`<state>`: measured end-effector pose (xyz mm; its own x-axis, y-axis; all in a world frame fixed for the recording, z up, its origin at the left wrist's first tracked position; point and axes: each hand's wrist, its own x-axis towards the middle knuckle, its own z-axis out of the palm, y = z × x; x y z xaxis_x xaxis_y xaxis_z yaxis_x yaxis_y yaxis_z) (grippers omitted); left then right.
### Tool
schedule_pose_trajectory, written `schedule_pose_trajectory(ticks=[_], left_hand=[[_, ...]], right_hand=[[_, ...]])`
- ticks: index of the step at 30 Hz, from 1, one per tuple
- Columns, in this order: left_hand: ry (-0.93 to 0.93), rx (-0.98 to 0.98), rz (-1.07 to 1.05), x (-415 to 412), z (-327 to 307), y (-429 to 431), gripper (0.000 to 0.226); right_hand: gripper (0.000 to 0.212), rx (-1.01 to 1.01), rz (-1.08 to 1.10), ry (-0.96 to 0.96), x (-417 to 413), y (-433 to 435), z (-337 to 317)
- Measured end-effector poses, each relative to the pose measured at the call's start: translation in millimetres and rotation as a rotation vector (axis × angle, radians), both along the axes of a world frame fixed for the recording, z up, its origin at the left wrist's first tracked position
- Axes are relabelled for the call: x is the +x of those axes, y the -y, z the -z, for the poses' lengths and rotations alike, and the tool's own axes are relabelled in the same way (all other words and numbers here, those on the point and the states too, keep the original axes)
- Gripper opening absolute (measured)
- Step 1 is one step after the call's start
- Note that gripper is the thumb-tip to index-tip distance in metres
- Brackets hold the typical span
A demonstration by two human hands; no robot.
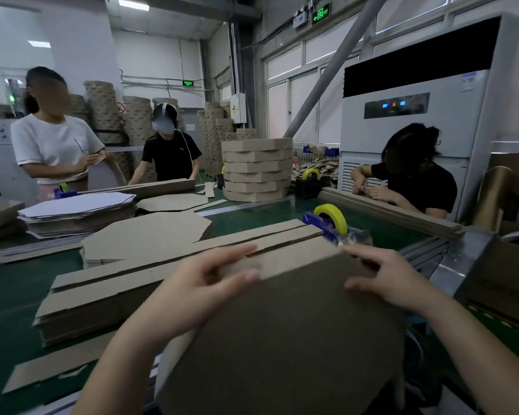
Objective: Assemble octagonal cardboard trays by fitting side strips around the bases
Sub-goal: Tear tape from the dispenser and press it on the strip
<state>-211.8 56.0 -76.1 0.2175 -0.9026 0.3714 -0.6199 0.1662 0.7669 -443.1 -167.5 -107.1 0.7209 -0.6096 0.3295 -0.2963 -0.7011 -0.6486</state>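
Note:
A brown octagonal cardboard tray is tilted up in front of me, its flat base facing the camera. A lighter side strip runs along its far top edge. My left hand grips the upper left of that edge, thumb on the base and fingers over the strip. My right hand holds the upper right corner the same way. A stack of flat side strips lies just behind the tray to the left. Loose octagonal bases lie further back.
A blue tape dispenser with yellow tape stands behind the tray on the green table. Finished trays are stacked at the far side. A pile of white-faced bases sits left. Three other people work around the table.

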Motion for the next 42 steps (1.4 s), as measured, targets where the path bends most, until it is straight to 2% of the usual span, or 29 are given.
schedule_pose_trajectory(ticks=[2,5,8,12,14,17,19,23,28,30,32,34,35,37,40,42], left_hand=[[0.177,0.077,0.048,-2.8,7.3,7.2,0.048],[0.345,0.05,0.07,-10.1,18.2,18.3,0.048],[0.412,-0.005,0.077,-15.0,25.8,22.7,0.045],[0.402,0.003,0.042,-1.2,24.3,12.2,0.041],[0.385,0.027,0.037,7.8,22.1,4.2,0.04],[0.474,0.084,0.036,7.1,22.8,1.5,0.04],[0.559,0.109,0.01,2.8,23.0,2.0,0.042],[0.61,0.121,0.007,8.5,21.6,-4.7,0.043],[0.7,0.095,-0.117,2.4,32.8,-0.3,0.045],[0.734,0.067,-0.164,-3.0,34.9,4.1,0.048],[0.74,0.022,-0.203,-9.0,33.7,6.8,0.045],[0.732,-0.003,-0.223,-12.0,31.6,10.0,0.041],[0.729,-0.001,-0.222,-11.0,30.5,11.6,0.041],[0.721,0.017,-0.206,-6.1,28.4,12.3,0.04],[0.719,0.062,-0.188,4.1,24.4,11.7,0.041],[0.697,0.096,-0.17,10.1,21.5,11.9,0.043]], right_hand=[[0.059,-0.173,-0.105,-0.114,14.5,-21.3,-9.2],[0.075,-0.406,-0.164,-0.216,32.0,-44.6,-8.1],[0.07,-0.468,-0.202,-0.195,45.7,-61.7,-4.7],[0.079,-0.353,-0.21,-0.277,44.1,-52.3,-14.3],[0.074,-0.257,-0.211,-0.319,40.8,-43.0,-15.1],[0.065,-0.086,-0.272,-0.227,48.1,-43.4,-4.8],[0.067,-0.102,-0.304,-0.19,55.8,-47.0,0.1],[0.072,-0.105,-0.328,-0.152,67.2,-47.1,3.1],[0.051,0.091,-0.435,-0.098,63.6,-31.4,3.8],[0.036,0.18,-0.326,0.06,55.4,-2.5,-0.3],[0.025,0.217,-0.012,0.233,48.7,42.0,-1.0],[0.017,0.163,0.342,0.293,41.2,96.9,2.9],[0.018,0.131,0.469,0.257,37.8,124.1,6.7],[0.025,0.151,0.58,0.135,33.6,168.5,14.0],[0.039,0.32,0.595,-0.065,37.0,204.6,23.0],[0.039,0.428,0.557,-0.088,38.1,215.4,26.5]])
